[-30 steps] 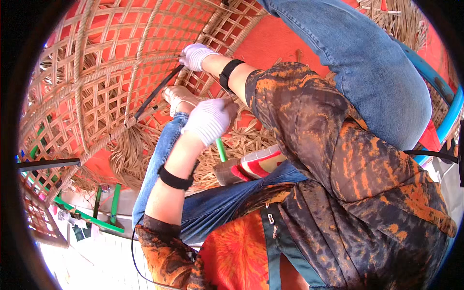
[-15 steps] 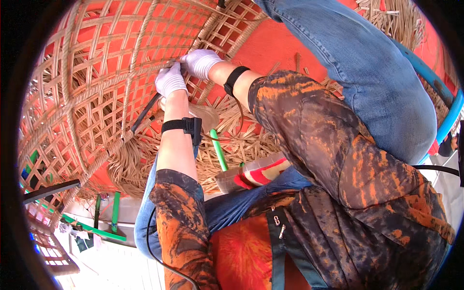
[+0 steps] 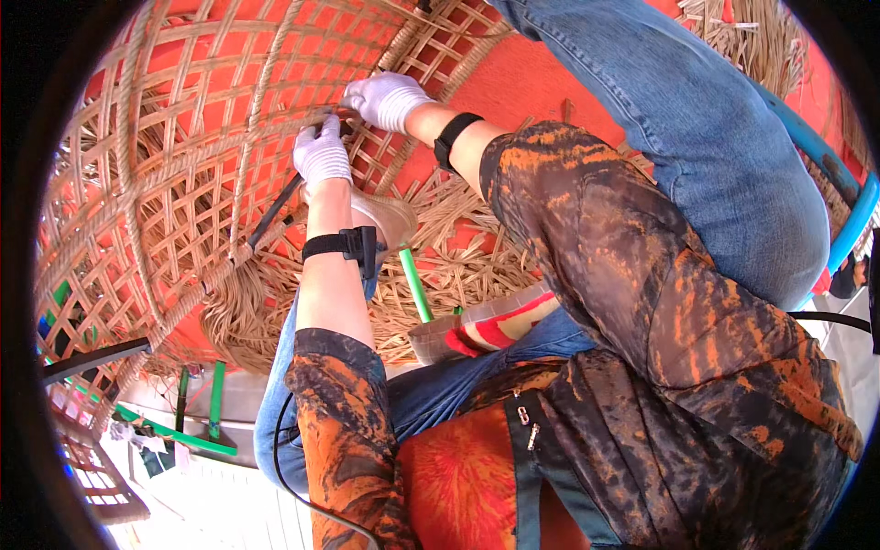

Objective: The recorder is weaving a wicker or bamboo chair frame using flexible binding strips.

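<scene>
A large open-weave panel of tan strands [image 3: 215, 101], with thicker twisted cords worked through it, rises in front of me and curves over to the left. My left hand [image 3: 321, 154], in a white glove with a ribbed cuff, is closed at a crossing of the weave, its thumb and fingers pinching a strand. Just above and to the right, my right hand [image 3: 387, 99], gloved alike, has its fingers bent together against the lattice near a dark frame bar. Whatever lies between its fingertips is too small to make out.
Loose tan strands [image 3: 458, 220] lie heaped on the red floor [image 3: 513, 87] below the panel. A green rod [image 3: 415, 284] sticks up near my foot. Blue tubing [image 3: 848, 225] curves at the right, and a dark bar [image 3: 96, 360] juts in at the lower left.
My right hand has moved up and slightly away from the left, opening a gap between them. The left hand has shifted slightly and stays at the weave.
</scene>
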The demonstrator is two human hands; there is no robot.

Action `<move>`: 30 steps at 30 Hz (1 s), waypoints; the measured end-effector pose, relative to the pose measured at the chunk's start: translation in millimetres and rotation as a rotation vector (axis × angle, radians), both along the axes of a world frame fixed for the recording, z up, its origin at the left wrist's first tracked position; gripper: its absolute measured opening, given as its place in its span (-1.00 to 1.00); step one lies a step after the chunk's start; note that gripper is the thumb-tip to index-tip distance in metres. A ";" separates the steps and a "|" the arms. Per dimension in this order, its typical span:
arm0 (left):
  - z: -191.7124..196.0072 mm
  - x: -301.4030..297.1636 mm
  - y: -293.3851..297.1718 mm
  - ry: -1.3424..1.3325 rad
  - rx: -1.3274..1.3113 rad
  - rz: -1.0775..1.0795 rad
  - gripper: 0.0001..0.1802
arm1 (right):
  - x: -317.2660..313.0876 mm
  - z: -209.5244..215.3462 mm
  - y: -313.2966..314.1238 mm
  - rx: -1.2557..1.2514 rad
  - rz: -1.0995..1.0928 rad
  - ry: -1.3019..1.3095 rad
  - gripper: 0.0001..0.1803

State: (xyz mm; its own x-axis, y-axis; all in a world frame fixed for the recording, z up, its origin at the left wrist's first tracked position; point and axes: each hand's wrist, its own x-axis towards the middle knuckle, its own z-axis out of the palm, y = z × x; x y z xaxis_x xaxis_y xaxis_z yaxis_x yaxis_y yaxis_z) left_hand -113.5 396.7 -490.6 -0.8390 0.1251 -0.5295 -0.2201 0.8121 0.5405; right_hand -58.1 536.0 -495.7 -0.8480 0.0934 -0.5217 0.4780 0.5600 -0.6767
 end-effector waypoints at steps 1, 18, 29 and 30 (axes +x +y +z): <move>4.0 3.0 -0.5 0.040 0.120 -0.006 -0.70 | -4.6 4.6 -1.0 0.041 -0.028 -0.028 -0.67; 11.9 5.0 12.5 0.176 -0.147 -0.291 -0.69 | -27.8 5.8 5.4 0.119 -0.240 -0.406 -0.57; 34.3 -5.5 13.8 0.047 -0.633 -0.522 -0.50 | -19.9 19.3 -4.9 0.056 -0.122 -0.189 -0.56; 34.6 -5.0 19.9 0.031 -0.648 -0.523 -0.49 | -17.0 13.7 -2.0 0.063 -0.128 -0.191 -0.56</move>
State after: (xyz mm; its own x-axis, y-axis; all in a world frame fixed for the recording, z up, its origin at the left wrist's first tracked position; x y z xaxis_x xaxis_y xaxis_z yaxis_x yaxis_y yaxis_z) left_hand -118.5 416.6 -456.0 -0.7725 0.1810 -0.6087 0.2791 0.9577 -0.0695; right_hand -75.1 534.0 -482.0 -0.7136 0.2310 -0.6614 0.6639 0.5246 -0.5330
